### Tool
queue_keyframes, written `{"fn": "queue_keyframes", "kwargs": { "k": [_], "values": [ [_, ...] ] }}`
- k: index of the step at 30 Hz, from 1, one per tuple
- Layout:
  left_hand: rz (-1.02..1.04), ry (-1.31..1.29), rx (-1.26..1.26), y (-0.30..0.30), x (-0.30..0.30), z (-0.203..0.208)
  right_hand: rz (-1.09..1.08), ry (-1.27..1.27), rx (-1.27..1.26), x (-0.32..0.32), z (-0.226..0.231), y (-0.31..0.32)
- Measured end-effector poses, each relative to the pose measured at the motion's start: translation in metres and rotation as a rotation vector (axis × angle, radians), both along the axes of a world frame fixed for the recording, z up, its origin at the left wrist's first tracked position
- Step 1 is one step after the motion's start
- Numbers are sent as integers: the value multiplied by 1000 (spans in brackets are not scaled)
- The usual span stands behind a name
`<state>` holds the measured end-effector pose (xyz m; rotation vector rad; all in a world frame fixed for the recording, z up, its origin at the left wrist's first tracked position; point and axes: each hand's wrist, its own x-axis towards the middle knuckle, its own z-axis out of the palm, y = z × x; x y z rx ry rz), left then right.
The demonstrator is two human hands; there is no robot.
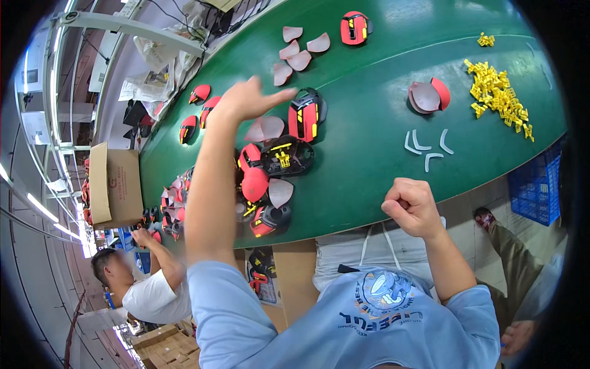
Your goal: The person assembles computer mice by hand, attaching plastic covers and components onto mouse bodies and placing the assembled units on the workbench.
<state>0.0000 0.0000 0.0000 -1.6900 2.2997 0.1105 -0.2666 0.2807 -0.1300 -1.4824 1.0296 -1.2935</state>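
Observation:
My left hand is stretched far across the green table, open, with thumb and fingers apart and slightly blurred. Its thumb tip is close to a red and black housing with yellow marks. Below it lie a grey-pink curved shell and a black housing, inner side up, with a yellow clip inside. My right hand is closed at the table's near edge, and whatever its curled fingers may hold is hidden. Several bent whitish strips lie just beyond that hand.
Yellow clips are heaped at the right, near a grey and red shell pair. Loose curved shells and another red housing lie farther back. A co-worker sits left beside a cardboard box. A blue crate stands below.

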Motion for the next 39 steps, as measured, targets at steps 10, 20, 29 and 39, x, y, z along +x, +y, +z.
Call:
{"fn": "queue_keyframes", "kwargs": {
  "k": [10, 20, 29, 39],
  "values": [
    [210, 395, 354, -14, 92, -50, -6, 30, -37, 3, 5, -5],
    [-501, 600, 281, 33, -110, -27, -26, 24, -96, 10, 0, -3],
    [-593, 477, -480, -50, -85, -45, 19, -26, 8, -7, 5, -1],
    [-527, 414, -308, -162, 41, -137, 112, -149, -192, 16, -8, -8]
  ]
}}
